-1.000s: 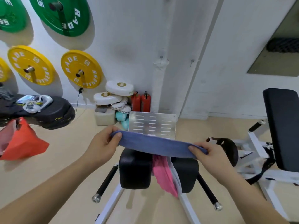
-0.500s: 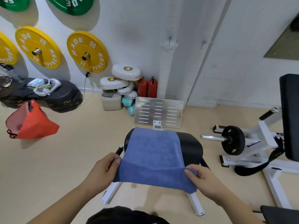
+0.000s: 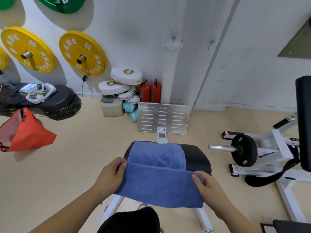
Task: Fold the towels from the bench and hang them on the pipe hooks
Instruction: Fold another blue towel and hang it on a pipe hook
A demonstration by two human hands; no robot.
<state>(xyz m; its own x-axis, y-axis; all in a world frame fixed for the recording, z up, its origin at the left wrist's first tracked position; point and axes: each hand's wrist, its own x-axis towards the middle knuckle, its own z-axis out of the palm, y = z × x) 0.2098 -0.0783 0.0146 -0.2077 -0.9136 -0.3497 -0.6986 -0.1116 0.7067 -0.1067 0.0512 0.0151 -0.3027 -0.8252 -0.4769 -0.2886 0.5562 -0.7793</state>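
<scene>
both hands (image 3: 110, 175) (image 3: 206, 185) pinch blue towel (image 3: 158, 174) at fold corners with curled fingers; soft, limp, light, so hold corners.

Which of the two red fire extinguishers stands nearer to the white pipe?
The right extinguisher, beside the pipe; the left extinguisher stands by the white pads.

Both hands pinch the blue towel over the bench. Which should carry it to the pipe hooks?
Right, likely. The right hand pinches the blue terry towel at the end lying nearer the small metal hook on the white wrapped pipe; the left hand sits farther off.
</scene>
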